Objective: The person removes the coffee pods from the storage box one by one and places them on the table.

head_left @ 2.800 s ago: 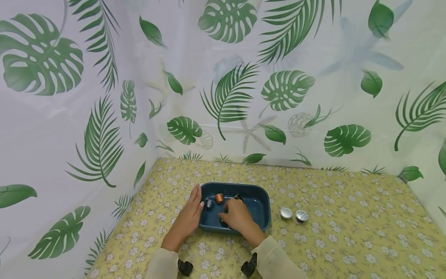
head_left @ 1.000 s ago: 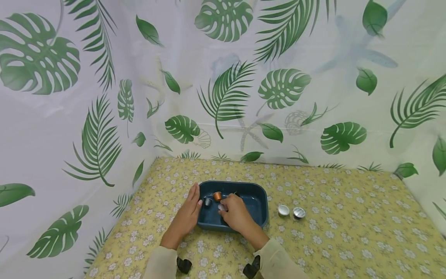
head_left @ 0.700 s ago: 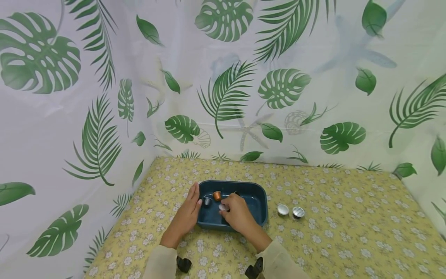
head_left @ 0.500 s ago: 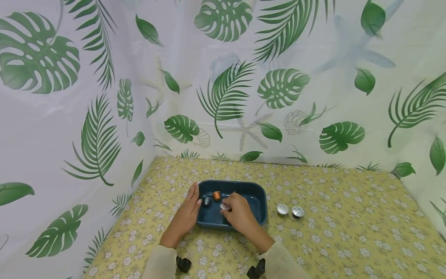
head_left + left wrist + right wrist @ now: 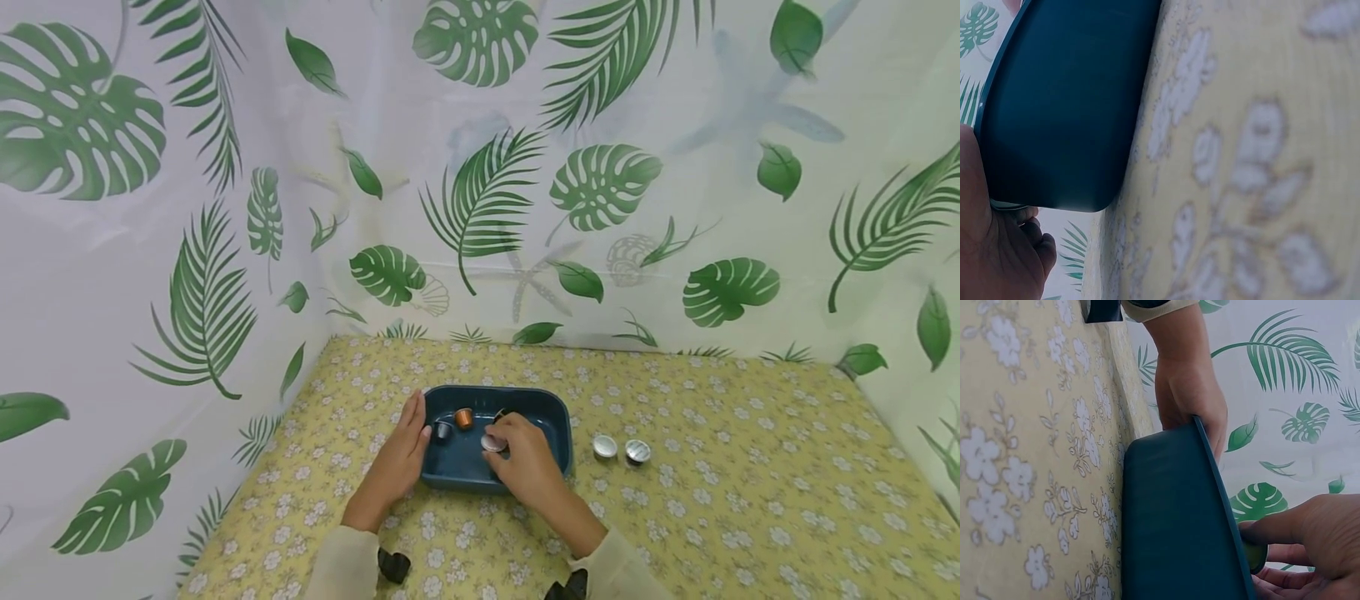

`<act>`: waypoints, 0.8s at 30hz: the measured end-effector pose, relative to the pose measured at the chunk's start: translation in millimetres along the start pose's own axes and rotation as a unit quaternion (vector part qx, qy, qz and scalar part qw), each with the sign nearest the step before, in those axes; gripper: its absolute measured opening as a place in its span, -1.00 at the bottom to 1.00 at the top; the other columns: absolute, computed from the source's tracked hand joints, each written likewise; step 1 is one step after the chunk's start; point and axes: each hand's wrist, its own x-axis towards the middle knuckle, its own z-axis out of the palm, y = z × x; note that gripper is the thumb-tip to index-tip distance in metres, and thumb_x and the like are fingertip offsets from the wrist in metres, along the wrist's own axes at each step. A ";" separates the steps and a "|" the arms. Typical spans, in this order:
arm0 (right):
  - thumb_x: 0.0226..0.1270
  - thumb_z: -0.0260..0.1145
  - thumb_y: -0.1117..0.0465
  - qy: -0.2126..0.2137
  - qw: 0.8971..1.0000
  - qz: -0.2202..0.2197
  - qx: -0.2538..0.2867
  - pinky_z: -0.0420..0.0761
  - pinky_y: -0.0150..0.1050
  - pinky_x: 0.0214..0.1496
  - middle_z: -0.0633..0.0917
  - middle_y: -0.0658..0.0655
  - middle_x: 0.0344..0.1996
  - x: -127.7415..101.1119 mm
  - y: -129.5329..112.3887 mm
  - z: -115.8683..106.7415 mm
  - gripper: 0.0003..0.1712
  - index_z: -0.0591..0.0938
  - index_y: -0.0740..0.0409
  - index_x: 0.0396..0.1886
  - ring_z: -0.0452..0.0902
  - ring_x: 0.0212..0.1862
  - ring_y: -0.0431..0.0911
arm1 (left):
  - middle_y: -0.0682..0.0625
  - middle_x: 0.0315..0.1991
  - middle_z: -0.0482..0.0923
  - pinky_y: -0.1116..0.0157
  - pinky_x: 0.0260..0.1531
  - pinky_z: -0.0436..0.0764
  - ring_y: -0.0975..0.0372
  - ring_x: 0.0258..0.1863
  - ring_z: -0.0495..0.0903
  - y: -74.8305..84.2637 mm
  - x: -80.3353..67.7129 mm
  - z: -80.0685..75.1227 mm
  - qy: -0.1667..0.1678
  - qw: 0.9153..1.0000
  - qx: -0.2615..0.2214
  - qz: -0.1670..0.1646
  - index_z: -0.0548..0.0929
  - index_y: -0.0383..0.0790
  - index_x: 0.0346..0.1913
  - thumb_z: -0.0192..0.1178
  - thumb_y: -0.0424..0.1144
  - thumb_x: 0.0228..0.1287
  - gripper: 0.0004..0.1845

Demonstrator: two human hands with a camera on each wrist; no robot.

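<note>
2 cream long sleeves (image 5: 341, 567); black wrist cameras (image 5: 392, 564).

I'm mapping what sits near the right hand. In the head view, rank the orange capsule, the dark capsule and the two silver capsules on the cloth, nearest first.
From the right hand:
1. Orange capsule, inside the blue plastic tray, up-left.
2. Dark capsule, in the tray's left end, by the left hand.
3. Two silver capsules, outside on the flowered cloth, rightward; the inner one rivals the dark capsule.

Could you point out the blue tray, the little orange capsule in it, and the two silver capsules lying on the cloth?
blue tray (image 5: 564, 427), head view, on its right rim.
orange capsule (image 5: 464, 417), head view, on its side wall.
silver capsules (image 5: 604, 446), head view, on the left one's foil top; the other lies just right of it.
</note>
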 end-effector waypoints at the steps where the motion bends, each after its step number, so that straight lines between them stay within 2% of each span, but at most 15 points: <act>1: 0.23 0.51 0.39 0.001 1.000 -0.003 -0.002 0.64 -0.28 -0.23 0.63 0.13 -0.12 -1.0 -0.2 -1.6 -0.61 0.72 0.33 0.07 0.60 -0.18 -0.10 | -0.06 0.66 -0.33 -0.12 0.48 0.12 -0.02 0.61 -0.13 0.3 0.2 0.0 0.000 1.000 0.001 0.000 -0.13 -0.28 0.64 -0.21 -0.14 0.71 -0.35; 13: 0.16 0.54 0.41 0.027 0.999 -0.013 -0.014 0.64 -0.27 -0.23 0.65 0.12 -0.12 -13.8 1.0 -15.1 -0.59 0.74 0.33 0.04 0.60 -0.21 -0.12 | -0.09 0.66 -0.33 -0.12 0.47 0.12 -0.04 0.61 -0.12 2.5 -0.2 0.6 0.002 1.000 0.003 0.003 -0.13 -0.31 0.63 -0.20 -0.16 0.71 -0.36; 24: 0.12 0.56 0.43 0.028 1.000 -0.004 -0.013 0.62 -0.31 -0.25 0.66 0.09 -0.15 -21.7 -1.0 -27.6 -0.59 0.75 0.31 0.02 0.59 -0.24 -0.15 | -0.10 0.66 -0.32 -0.12 0.48 0.10 -0.04 0.61 -0.13 3.3 -0.3 0.1 0.002 1.000 0.000 0.007 -0.13 -0.33 0.63 -0.20 -0.17 0.71 -0.36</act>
